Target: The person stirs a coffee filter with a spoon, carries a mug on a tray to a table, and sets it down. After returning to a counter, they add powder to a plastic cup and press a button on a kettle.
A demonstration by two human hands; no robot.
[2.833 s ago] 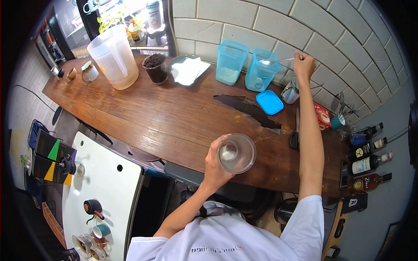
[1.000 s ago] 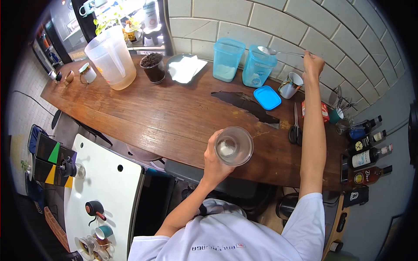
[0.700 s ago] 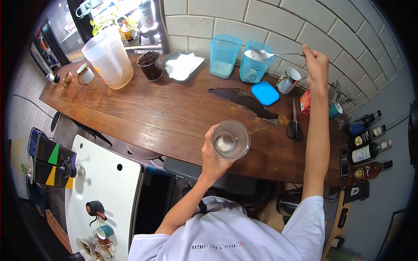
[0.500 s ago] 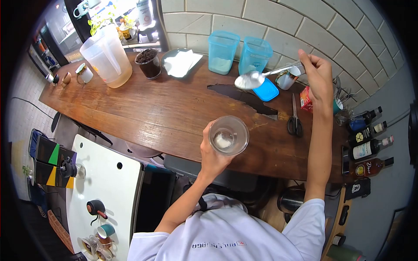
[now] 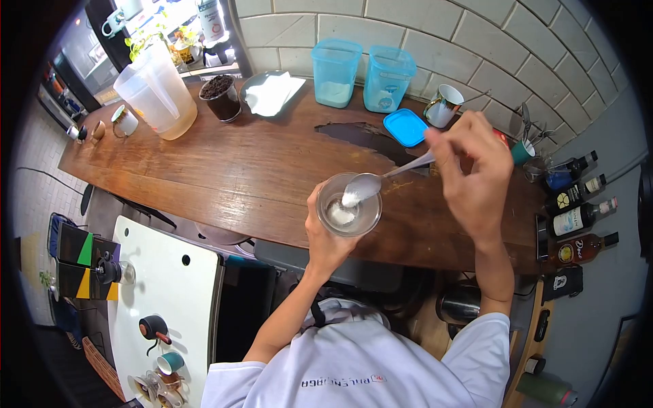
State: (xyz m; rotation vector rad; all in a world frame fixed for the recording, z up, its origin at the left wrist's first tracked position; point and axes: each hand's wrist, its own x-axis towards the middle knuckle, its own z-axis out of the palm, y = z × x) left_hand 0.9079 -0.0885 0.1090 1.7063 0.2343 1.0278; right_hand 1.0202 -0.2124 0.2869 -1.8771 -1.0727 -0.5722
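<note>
Glass cup (image 5: pixel 349 213) sits at frame centre, held above the near edge of the wooden counter (image 5: pixel 258 170), with white powder in its bottom. Spoon (image 5: pixel 381 180) is tilted with its bowl over the cup's mouth, carrying white powder; its handle runs up and right.

Left hand (image 5: pixel 325 234) is closed around the cup from below and left, fingers wrapped on its wall. Right hand (image 5: pixel 471 173) is closed on the spoon handle, fingers pinched together, right of centre above the counter.

Open room: the counter between the cup and the back row of things is bare wood, broken only by a dark patch (image 5: pixel 364 136) in the surface just above the cup. The counter's near edge runs from middle left to lower right, passing under the cup.

Along the tiled wall (image 5: pixel 435 41) at top centre stand two blue tubs (image 5: pixel 360 68), both open; a blue lid (image 5: pixel 405 127) lies flat just below the right one. A mug (image 5: pixel 442 105) stands to its right. At upper left are a large clear jug (image 5: pixel 155 92), a dark-filled cup (image 5: pixel 221 96) and a plate (image 5: pixel 269 92) with white paper. Bottles (image 5: pixel 578 217) lie at the right edge. A white table (image 5: pixel 163 285) sits at lower left
</note>
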